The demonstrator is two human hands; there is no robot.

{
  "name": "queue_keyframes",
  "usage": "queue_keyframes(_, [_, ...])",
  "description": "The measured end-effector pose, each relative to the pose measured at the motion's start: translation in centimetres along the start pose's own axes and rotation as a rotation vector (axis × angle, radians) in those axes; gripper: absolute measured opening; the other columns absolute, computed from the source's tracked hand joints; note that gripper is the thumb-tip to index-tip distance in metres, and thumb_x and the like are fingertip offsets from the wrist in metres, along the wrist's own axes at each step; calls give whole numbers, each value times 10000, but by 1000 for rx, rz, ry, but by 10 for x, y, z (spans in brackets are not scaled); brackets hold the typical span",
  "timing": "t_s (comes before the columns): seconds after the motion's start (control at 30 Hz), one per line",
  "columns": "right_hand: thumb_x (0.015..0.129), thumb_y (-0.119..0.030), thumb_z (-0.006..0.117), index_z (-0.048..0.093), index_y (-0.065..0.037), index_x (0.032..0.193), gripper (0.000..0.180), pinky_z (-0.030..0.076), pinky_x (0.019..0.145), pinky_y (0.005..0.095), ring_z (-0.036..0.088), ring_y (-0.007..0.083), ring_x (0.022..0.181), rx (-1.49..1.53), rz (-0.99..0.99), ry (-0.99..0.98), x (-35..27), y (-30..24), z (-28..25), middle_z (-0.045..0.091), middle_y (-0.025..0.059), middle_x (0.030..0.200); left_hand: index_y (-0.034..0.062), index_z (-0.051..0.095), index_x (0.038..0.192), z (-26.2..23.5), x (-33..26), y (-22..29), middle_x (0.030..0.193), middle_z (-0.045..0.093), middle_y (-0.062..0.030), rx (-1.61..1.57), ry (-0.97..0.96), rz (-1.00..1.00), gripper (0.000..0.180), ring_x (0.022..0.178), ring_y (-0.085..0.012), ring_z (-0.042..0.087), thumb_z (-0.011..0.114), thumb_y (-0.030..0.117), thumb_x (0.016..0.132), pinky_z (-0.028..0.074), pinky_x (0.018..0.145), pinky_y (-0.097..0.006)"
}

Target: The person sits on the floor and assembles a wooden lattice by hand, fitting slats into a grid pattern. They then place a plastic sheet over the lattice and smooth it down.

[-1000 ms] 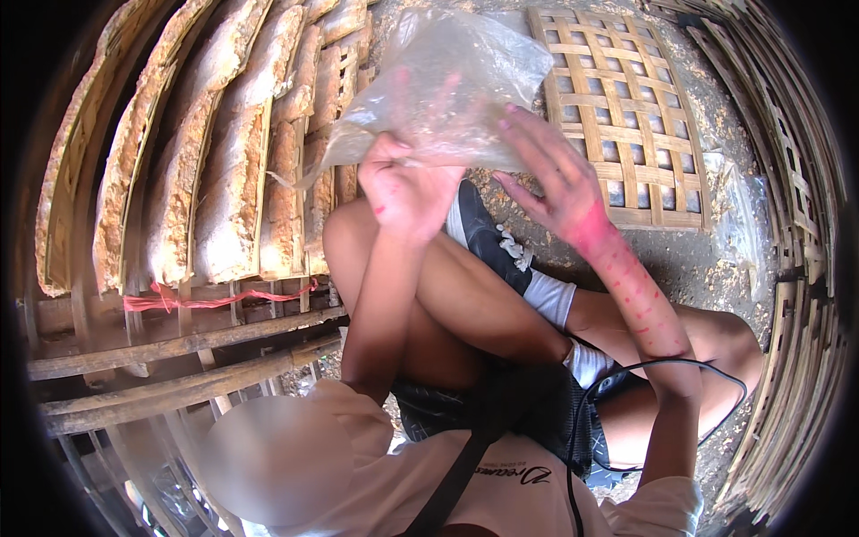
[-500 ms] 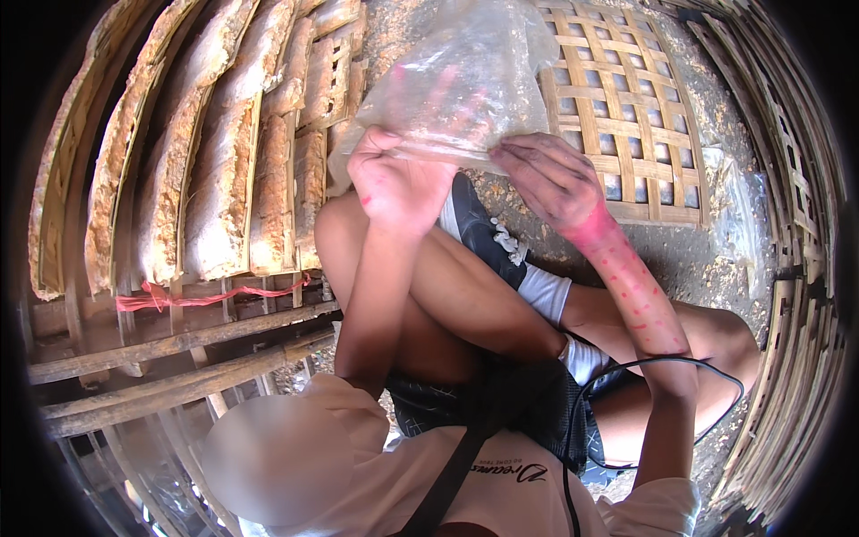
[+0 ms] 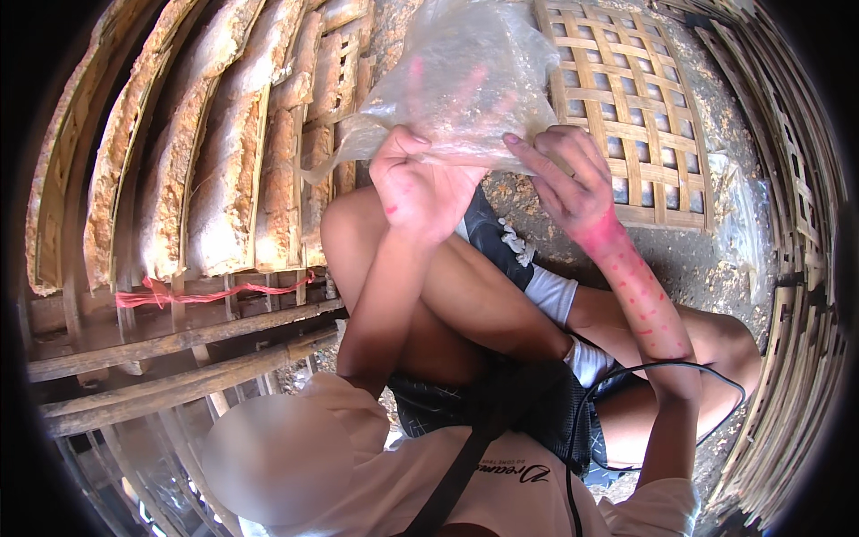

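A clear, crumpled plastic bag (image 3: 483, 45) is stretched out in front of me at the top middle. My left hand (image 3: 422, 195) is palm up with its fingers inside the bag's mouth. Through the film those fingers show pink, spread and stretched out, while the thumb stays outside by the rim. At the bag's right edge is my right hand (image 3: 574, 174), fingers bent, with the rim held at the fingertips; the exact grip is partly hidden. Pink stain covers its wrist, and pink spots dot the forearm.
Several slatted racks with crumbly tan slabs (image 3: 228, 170) stand at left, with a pink string (image 3: 215, 294) below. A woven bamboo tray (image 3: 658, 215) lies at upper right beside more clear plastic (image 3: 743, 215). Stacked bamboo trays (image 3: 792, 358) line the right. A black cable (image 3: 716, 369) loops by my right arm.
Both hands have shifted slightly right with the bag. My right fingers have bent and changed position along the rim. A loose corner of the bag now spreads out to the left.
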State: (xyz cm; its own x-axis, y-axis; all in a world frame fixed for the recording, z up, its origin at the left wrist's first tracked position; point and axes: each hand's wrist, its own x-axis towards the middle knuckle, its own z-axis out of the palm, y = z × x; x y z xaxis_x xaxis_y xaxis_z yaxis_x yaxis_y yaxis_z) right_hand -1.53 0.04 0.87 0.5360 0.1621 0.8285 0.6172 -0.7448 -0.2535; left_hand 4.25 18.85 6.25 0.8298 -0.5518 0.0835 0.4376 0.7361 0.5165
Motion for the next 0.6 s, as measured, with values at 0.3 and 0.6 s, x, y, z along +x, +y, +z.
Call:
queue_keyframes(0.3, [642, 55, 703, 673, -9, 1145, 508, 512, 862, 427, 651, 316, 992, -127, 46, -108, 4, 3, -3, 637, 122, 1053, 196, 317, 1621, -3, 1, -2, 1685, 155, -287, -44, 1, 19, 820, 1506, -590, 187, 523, 205, 827, 235, 1206, -705])
queue_keyframes(0.6, [625, 20, 715, 607, -19, 1169, 556, 486, 882, 453, 636, 342, 1038, -140, 122, -151, -2, 6, -3, 627, 132, 1098, 310, 301, 1624, 2, 3, -5, 1686, 235, -213, 39, -21, 18, 806, 1494, -545, 279, 458, 234, 837, 310, 1169, -713])
